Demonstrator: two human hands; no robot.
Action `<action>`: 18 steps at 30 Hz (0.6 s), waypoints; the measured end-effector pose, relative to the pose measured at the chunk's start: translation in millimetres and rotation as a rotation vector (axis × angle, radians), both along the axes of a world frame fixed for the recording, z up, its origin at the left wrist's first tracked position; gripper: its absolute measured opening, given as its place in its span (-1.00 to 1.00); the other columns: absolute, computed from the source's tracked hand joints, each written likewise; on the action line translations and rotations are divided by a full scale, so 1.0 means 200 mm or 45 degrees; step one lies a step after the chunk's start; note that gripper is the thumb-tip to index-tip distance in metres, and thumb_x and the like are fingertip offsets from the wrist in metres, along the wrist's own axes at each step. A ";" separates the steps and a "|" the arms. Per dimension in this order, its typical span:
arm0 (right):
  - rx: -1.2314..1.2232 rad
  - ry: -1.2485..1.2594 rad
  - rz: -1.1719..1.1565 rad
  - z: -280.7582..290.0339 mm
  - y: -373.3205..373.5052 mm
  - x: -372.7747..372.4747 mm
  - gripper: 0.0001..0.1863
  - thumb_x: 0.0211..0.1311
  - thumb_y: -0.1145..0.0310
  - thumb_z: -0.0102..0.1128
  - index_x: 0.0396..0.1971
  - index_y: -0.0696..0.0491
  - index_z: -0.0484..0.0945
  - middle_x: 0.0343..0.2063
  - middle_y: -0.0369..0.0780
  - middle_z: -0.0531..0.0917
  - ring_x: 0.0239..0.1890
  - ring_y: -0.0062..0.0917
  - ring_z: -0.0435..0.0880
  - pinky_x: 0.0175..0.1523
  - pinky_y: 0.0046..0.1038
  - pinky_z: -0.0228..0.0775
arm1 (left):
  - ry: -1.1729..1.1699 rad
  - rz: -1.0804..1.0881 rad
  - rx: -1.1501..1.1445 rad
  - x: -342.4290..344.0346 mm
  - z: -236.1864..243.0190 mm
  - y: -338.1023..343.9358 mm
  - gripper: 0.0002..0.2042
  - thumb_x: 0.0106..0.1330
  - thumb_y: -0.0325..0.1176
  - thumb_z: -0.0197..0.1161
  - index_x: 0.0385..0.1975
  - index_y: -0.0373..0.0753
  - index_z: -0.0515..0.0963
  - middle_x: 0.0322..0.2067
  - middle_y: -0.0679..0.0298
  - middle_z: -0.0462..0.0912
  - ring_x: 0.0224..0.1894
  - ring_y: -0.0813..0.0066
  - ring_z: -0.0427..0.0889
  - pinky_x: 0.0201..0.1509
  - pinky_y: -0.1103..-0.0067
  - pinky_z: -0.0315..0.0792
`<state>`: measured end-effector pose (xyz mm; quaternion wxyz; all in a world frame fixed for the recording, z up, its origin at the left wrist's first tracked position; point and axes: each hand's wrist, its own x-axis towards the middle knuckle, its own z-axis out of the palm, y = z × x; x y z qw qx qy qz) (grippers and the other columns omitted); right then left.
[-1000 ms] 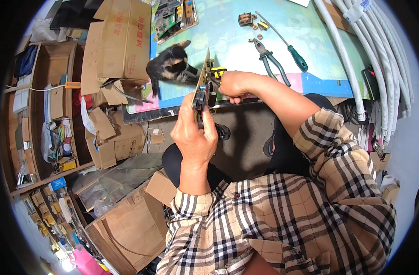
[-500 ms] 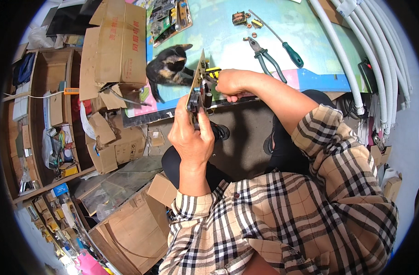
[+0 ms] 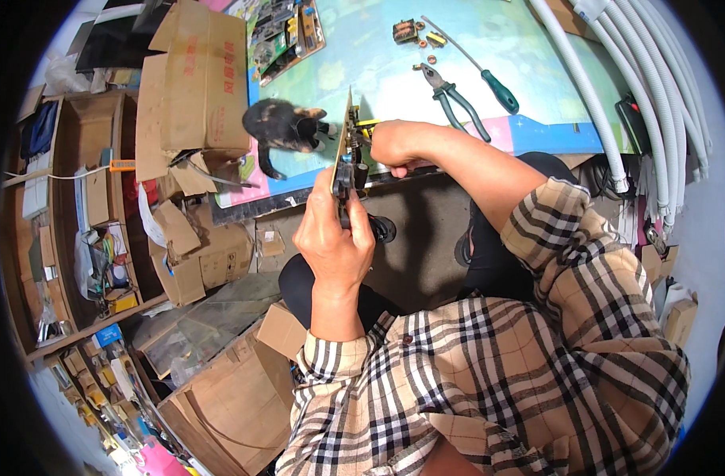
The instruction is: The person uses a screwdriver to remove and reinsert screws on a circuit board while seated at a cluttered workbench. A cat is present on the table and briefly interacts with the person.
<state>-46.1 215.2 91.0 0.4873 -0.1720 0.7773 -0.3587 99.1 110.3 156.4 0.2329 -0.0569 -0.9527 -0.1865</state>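
My left hand [image 3: 335,234] grips the lower end of a circuit board [image 3: 349,111], which stands on edge just over the table's near edge. Dark and metallic parts stick out from its right face. My right hand [image 3: 394,145] is closed against that face, beside a yellow part [image 3: 366,124]. Its fingertips are mostly hidden, so what they pinch does not show. A black and tan cat [image 3: 279,127] crouches on the table just left of the board.
Pliers [image 3: 451,99], a green-handled screwdriver [image 3: 499,89] and a copper-wound coil [image 3: 404,31] with small loose parts lie on the table [image 3: 354,47]. More circuit boards [image 3: 287,36] lie at the back left, near a cardboard box [image 3: 208,87]. White corrugated tubes [image 3: 581,87] run along the right.
The cat has shifted left and turned, its head now lowered towards the board. Both hands stay on the board, with my right hand slightly further left.
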 end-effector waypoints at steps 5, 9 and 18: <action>0.009 -0.059 -0.010 0.03 0.00 0.00 -0.70 0.08 0.54 -0.14 -0.72 0.17 0.56 -0.73 -0.18 0.60 -0.75 -0.46 0.48 -0.64 -0.33 0.25 | 0.029 -0.017 -0.065 0.01 -0.01 0.00 -0.60 0.11 -0.61 0.26 0.01 -0.37 0.47 -0.30 0.03 0.64 -0.33 0.07 0.68 -0.27 0.39 0.54; 0.083 -0.102 0.000 0.05 0.01 0.00 -0.70 0.11 0.52 -0.13 -0.70 0.16 0.56 -0.73 -0.19 0.59 -0.77 -0.46 0.45 -0.67 -0.33 0.22 | -0.026 -0.033 -0.098 0.02 -0.01 0.04 -0.64 0.16 -0.60 0.24 0.00 -0.36 0.46 -0.29 0.04 0.65 -0.34 0.09 0.69 -0.29 0.41 0.54; 0.111 -0.133 0.006 -0.09 0.01 -0.01 -0.68 0.23 0.34 0.01 -0.65 0.14 0.60 -0.73 -0.19 0.59 -0.78 -0.46 0.45 -0.66 -0.31 0.23 | -0.164 -0.074 -0.241 0.08 -0.09 0.15 -0.60 0.11 -0.63 0.25 0.01 -0.47 0.45 -0.27 -0.04 0.64 -0.35 0.08 0.69 -0.31 0.41 0.55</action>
